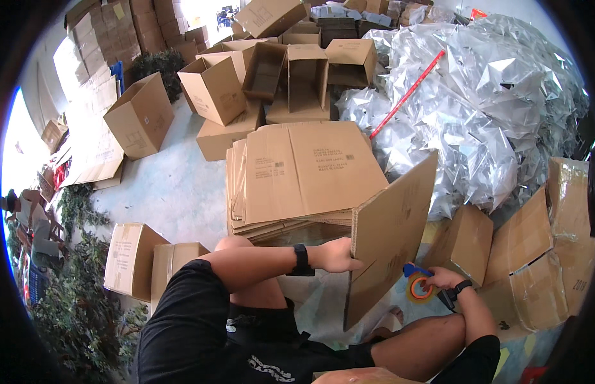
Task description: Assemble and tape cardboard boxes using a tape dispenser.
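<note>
The left hand [334,255] pinches the left edge of a cardboard sheet [393,237], tilted upright at four o'clock from the view's centre. At the sheet's five o'clock, the right hand [444,279] curls round a tape dispenser [412,279]. The sheet looks light and stiff, though prone to bend at creases — mid-edge seems the surest hold. At its ten o'clock lies a carton stack [310,173]; at one, crinkled silvery sheeting [476,109].

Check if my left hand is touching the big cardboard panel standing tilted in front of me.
Touching. The head view shows it: your left hand meets the cardboard panel at its left edge, thumb overlapping the near face.
</note>
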Demonstrator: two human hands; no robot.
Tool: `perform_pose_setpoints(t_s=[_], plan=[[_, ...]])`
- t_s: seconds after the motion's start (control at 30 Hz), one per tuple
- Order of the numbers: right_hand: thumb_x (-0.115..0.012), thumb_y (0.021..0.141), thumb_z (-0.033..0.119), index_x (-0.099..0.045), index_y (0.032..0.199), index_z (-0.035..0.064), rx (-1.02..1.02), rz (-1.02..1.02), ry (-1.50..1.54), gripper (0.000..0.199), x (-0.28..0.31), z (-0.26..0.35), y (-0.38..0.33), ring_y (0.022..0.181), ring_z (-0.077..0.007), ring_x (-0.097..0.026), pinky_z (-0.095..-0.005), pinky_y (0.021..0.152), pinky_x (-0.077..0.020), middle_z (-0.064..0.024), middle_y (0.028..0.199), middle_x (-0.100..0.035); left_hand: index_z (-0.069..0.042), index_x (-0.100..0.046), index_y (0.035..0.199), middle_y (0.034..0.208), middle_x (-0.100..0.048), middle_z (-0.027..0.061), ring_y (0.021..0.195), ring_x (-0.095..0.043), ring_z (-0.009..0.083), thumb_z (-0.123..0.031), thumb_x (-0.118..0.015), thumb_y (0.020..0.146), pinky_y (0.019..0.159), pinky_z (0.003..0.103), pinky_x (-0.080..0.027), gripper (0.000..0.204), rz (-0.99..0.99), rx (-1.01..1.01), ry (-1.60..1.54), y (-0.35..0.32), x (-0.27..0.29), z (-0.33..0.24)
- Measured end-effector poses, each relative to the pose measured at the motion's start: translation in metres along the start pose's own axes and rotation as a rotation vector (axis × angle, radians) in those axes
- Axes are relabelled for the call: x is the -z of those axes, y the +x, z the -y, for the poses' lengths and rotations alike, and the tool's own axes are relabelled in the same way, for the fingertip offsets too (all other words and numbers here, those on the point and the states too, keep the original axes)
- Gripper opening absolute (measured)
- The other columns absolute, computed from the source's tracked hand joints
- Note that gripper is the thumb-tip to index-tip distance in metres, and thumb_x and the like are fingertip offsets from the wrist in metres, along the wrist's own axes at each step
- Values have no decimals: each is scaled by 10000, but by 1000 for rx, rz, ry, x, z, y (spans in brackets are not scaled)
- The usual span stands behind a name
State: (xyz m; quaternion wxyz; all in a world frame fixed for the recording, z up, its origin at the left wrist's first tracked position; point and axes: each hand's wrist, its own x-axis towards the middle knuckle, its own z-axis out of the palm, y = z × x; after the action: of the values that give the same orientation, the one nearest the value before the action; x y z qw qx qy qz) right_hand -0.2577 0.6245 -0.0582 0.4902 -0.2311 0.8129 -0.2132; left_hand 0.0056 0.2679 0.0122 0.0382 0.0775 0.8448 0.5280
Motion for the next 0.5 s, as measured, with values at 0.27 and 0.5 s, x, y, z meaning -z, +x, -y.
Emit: perform_pose_setpoints(t_s=[0.27, 0.5], plan=[[-737, 798, 120, -625, 1167, -78, -23, -144, -208, 434, 7, 19, -12, 961, -227, -696, -348, 814, -542, -146, 1012, -732, 14, -622, 1203, 980, -700, 266, 886, -685, 377, -212, -638, 929, 808, 436, -540, 355, -211, -141, 208, 3, 21, -6], [-763, 727, 143, -585, 1258, -68, 410, -407, 265, 598, 22, 21, -47, 1076, -260, -642, -378, 975, -501, -149, 1171, -669, 33, -688, 1034, 779, -669, 224, 707, -694, 291, -267, -678, 986, 667, 390, -531, 303, -561, -122, 147, -13, 71, -62]])
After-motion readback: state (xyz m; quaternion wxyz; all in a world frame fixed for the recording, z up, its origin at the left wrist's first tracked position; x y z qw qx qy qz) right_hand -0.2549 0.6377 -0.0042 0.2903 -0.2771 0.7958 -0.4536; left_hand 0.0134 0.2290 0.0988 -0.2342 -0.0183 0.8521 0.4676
